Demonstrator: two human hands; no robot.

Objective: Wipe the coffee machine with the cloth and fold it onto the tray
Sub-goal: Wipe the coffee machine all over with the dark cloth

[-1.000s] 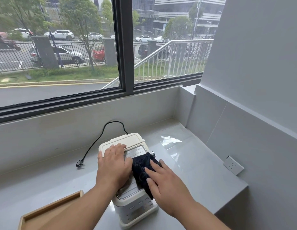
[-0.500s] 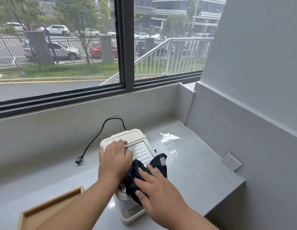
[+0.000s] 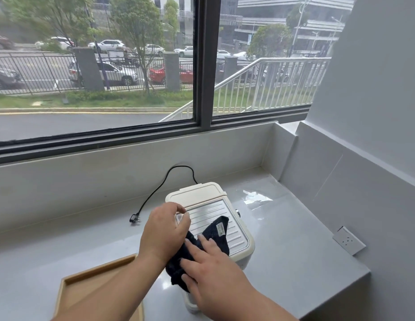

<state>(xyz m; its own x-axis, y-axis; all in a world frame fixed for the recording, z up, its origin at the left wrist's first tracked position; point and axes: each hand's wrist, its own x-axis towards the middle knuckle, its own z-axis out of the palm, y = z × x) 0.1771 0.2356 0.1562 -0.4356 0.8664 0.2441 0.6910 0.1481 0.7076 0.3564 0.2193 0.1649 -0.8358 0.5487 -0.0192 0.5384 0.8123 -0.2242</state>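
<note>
A cream coffee machine [image 3: 202, 195] with a ribbed metal top stands on the grey counter. A dark navy cloth [image 3: 213, 232] lies over its front, with a white label showing. My right hand [image 3: 215, 279] presses flat on the cloth at the machine's front face, fingers spread. My left hand [image 3: 165, 230] rests on the machine's left top edge, with its fingers curled and touching the cloth's left side. The wooden tray [image 3: 74, 283] sits at the lower left, partly hidden by my left forearm.
A black power cord [image 3: 160, 188] runs from the machine's back to an unplugged plug [image 3: 134, 219] on the counter. A wall socket [image 3: 349, 240] is on the right wall. The counter edge [image 3: 336, 297] drops off at the lower right. A window ledge runs behind.
My right hand and the cloth slid from the machine's top down toward its front. My left hand lifted its fingers and curled them at the left edge. The camera tilted slightly.
</note>
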